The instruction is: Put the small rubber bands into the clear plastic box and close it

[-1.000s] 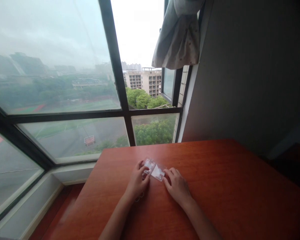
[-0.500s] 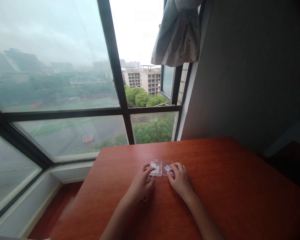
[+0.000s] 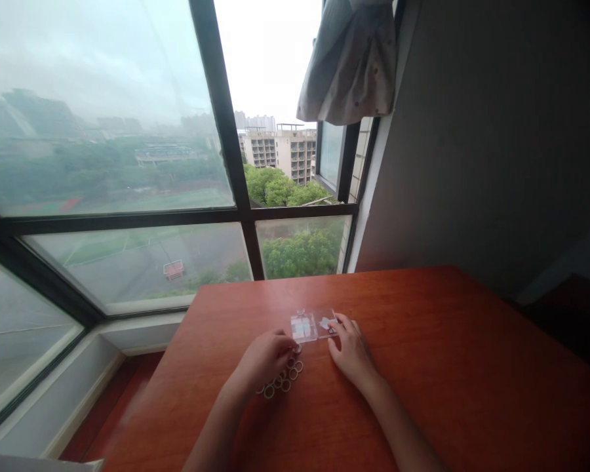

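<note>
A small clear plastic case (image 3: 311,325) lies open and flat on the red-brown wooden table (image 3: 447,367). My right hand (image 3: 350,351) rests beside it, thumb and forefinger pinched on the case's right edge. My left hand (image 3: 264,359) is curled loosely just below the case's left half, fingertips at a cluster of several small pale rings (image 3: 284,379) lying on the table. I cannot tell whether the left fingers hold a ring.
A large window with dark frames (image 3: 246,213) stands behind the table's far edge, over a low white sill (image 3: 142,328). A grey wall (image 3: 496,144) runs along the right. A bundled light curtain (image 3: 349,65) hangs at the top.
My left hand has drawn back from the case towards me, baring the rings on the table. The case has been laid flat and sits slightly farther away. My right hand stays on its right edge.
</note>
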A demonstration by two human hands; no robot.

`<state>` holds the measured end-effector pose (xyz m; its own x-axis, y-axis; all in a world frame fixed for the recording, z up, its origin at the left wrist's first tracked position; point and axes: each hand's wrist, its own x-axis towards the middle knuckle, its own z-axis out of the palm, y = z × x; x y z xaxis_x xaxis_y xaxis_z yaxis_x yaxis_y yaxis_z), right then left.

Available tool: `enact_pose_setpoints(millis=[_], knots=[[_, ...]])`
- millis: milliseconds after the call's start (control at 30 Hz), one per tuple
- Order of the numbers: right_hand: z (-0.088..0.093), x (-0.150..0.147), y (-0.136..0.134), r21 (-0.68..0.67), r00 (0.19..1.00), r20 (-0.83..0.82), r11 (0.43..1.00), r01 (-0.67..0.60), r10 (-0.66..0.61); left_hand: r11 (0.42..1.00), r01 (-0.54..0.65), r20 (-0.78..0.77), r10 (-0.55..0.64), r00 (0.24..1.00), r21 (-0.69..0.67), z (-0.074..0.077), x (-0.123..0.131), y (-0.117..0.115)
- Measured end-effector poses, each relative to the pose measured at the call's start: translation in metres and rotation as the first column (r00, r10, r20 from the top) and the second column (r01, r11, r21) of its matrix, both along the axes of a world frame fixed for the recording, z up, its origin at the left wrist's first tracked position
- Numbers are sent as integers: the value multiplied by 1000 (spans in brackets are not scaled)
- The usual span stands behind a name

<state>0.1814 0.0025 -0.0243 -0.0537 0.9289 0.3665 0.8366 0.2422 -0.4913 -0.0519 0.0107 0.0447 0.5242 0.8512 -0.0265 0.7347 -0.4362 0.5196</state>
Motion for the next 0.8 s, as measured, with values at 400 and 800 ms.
enact_pose_setpoints(millis=[400, 800], knots=[[5, 0, 0, 91, 991, -134, 996, 16, -4, 999, -21, -75, 18, 997, -35, 18, -3, -6], [33, -31, -29, -142, 890, -79, 879, -455, 448, 971, -147, -341, 77, 937, -187, 13, -22, -14]])
